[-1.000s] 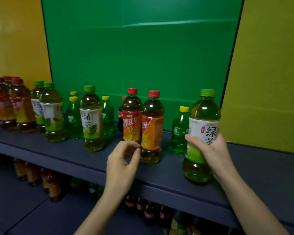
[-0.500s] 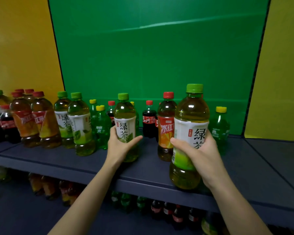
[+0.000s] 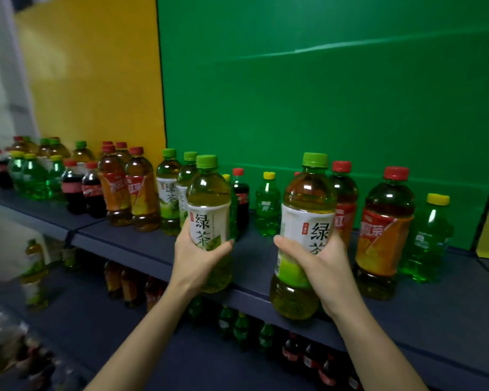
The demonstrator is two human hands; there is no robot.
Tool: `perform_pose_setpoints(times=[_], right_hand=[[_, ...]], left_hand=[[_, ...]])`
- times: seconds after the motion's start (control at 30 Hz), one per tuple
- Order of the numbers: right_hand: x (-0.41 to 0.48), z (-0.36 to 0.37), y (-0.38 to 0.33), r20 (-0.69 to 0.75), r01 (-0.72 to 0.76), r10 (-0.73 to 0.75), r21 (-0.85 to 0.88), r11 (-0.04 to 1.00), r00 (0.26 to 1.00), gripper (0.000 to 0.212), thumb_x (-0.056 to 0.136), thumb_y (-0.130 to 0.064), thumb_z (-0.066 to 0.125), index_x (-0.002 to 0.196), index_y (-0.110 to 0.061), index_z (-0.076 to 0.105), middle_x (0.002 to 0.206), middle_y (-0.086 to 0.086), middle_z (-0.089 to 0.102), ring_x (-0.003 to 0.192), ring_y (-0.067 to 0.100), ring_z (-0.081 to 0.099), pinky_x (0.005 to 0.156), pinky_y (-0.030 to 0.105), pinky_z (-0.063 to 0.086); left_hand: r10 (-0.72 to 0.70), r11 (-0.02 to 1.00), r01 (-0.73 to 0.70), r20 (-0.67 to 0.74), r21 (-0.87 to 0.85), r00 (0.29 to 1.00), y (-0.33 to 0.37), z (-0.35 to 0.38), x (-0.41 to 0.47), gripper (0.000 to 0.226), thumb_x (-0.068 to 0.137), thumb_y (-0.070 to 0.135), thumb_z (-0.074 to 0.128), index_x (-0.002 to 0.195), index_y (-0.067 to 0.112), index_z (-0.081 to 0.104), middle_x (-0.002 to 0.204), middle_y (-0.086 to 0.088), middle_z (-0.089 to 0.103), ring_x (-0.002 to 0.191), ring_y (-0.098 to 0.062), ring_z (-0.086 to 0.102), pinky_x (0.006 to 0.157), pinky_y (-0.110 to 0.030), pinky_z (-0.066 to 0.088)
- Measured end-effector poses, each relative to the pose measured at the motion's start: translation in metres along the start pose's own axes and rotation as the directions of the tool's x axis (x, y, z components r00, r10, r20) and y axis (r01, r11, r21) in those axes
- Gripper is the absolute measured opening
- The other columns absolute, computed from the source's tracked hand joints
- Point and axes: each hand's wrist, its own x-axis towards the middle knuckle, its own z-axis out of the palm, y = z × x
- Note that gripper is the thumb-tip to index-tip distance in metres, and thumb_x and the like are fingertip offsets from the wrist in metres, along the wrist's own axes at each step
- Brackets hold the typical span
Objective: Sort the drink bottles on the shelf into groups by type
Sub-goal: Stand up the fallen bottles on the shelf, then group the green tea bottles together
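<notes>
left hand (image 3: 198, 259): fingers and thumb curl round the lower half of a green tea bottle (image 3: 209, 218), gripping it upright.
right hand (image 3: 323, 268): wrapped round the label of a second green tea bottle (image 3: 308, 210), also upright and nearer the camera.
held bottles: both hang over the front edge of the shelf (image 3: 141, 246), apart from each other; i cannot tell whether their bases touch it.
beside the left hand: two shelved green teas (image 3: 168, 193) stand just to its left, with a cola bottle (image 3: 241, 193) behind.
beside the right hand: two iced tea bottles (image 3: 384, 235) stand just to its right, then a green soda bottle (image 3: 432, 238).
far left: mixed bottles (image 3: 74, 184) of iced tea, cola and soda.
behind: green backdrop (image 3: 322, 94).
</notes>
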Motion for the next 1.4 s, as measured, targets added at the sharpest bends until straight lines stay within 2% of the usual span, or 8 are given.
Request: perform_pose_setpoints(times=[0.17, 0.33, 0.53, 0.8, 1.0, 1.17, 1.3, 1.4], right_hand=[[0.003, 0.05, 0.006, 0.147, -0.012, 0.003, 0.062, 0.998, 0.989, 0.048, 0.065, -0.02, 0.081, 0.106, -0.024, 0.056, 0.096, -0.004, 0.069, 0.086, 0.012, 0.067, 0.072, 0.028, 0.053], [-0.004, 0.12, 0.017, 0.331, -0.086, 0.033, 0.149, 0.985, 0.943, 0.049, 0.068, -0.017, 0.079, 0.111, -0.02, 0.056, 0.097, 0.0, 0.068, 0.086, 0.013, 0.067, 0.068, 0.024, 0.052], [-0.012, 0.218, 0.032, 0.473, -0.125, 0.036, 0.158, 0.98, 0.88, 0.052, 0.064, -0.022, 0.083, 0.108, -0.018, 0.056, 0.097, 0.003, 0.068, 0.088, 0.017, 0.067, 0.076, 0.032, 0.056], [-0.009, 0.366, 0.048, 0.493, -0.118, 0.027, 0.155, 0.981, 0.869, 0.067, 0.049, -0.042, 0.081, 0.108, -0.021, 0.056, 0.098, 0.002, 0.068, 0.089, 0.02, 0.067, 0.082, 0.045, 0.055], [0.002, 0.479, 0.048, 0.468, -0.105, 0.013, 0.172, 0.98, 0.884, 0.055, 0.058, -0.03, 0.082, 0.106, -0.025, 0.054, 0.098, 0.0, 0.067, 0.09, 0.016, 0.066, 0.083, 0.042, 0.054], [0.019, 0.56, 0.048, 0.443, -0.085, 0.001, 0.171, 0.982, 0.897, 0.055, 0.054, -0.035, 0.079, 0.102, -0.03, 0.053, 0.098, -0.001, 0.067, 0.09, 0.016, 0.066, 0.082, 0.043, 0.055], [0.035, 0.623, 0.062, 0.428, -0.087, 0.01, 0.159, 0.983, 0.904, 0.056, 0.054, -0.031, 0.08, 0.102, -0.03, 0.053, 0.098, -0.001, 0.067, 0.09, 0.017, 0.066, 0.081, 0.042, 0.055], [0.05, 0.671, 0.08, 0.425, -0.094, 0.026, 0.139, 0.986, 0.905, 0.059, 0.052, -0.033, 0.081, 0.104, -0.028, 0.053, 0.098, -0.001, 0.067, 0.09, 0.017, 0.066, 0.081, 0.041, 0.055]], left_hand=[[-0.015, 0.995, 0.029, -0.143, 0.097, 0.99, 0.015, -0.081, -0.011, 0.055, 0.056, 0.014, 0.086, 0.1, 0.02, 0.054, 0.093, 0.002, 0.064, 0.079, 0.003, 0.064, 0.065, -0.014, 0.052], [-0.023, 0.971, 0.089, -0.286, 0.221, 0.958, 0.021, -0.16, -0.039, 0.063, 0.045, 0.044, 0.076, 0.097, 0.013, 0.055, 0.082, -0.004, 0.065, 0.071, -0.013, 0.065, 0.056, -0.022, 0.052], [-0.041, 0.934, 0.183, -0.415, 0.306, 0.909, 0.016, -0.25, -0.066, 0.064, 0.04, 0.05, 0.073, 0.096, 0.028, 0.052, 0.095, -0.001, 0.064, 0.085, -0.012, 0.063, 0.063, -0.02, 0.054], [-0.013, 0.916, 0.202, -0.477, 0.347, 0.879, -0.01, -0.388, -0.041, 0.062, 0.036, 0.05, 0.073, 0.091, 0.033, 0.051, 0.094, 0.002, 0.062, 0.086, -0.01, 0.061, 0.057, -0.013, 0.052], [-0.04, 0.92, 0.208, -0.449, 0.331, 0.892, -0.046, -0.492, -0.006, 0.064, 0.036, 0.046, 0.076, 0.093, 0.029, 0.052, 0.094, -0.002, 0.063, 0.085, -0.014, 0.063, 0.057, -0.014, 0.053], [-0.03, 0.905, 0.22, -0.462, 0.363, 0.886, -0.076, -0.564, 0.033, 0.048, 0.059, 0.011, 0.081, 0.089, 0.03, 0.049, 0.092, -0.001, 0.059, 0.088, -0.016, 0.06, 0.055, -0.016, 0.053], [-0.064, 0.9, 0.244, -0.446, 0.36, 0.893, -0.106, -0.616, 0.061, 0.063, 0.041, 0.046, 0.08, 0.093, 0.03, 0.05, 0.095, -0.001, 0.061, 0.088, -0.015, 0.062, 0.066, -0.028, 0.054], [-0.079, 0.9, 0.263, -0.461, 0.348, 0.884, -0.138, -0.651, 0.085, 0.064, 0.039, 0.052, 0.073, 0.094, 0.029, 0.051, 0.095, -0.002, 0.062, 0.088, -0.018, 0.063, 0.067, -0.033, 0.056]])
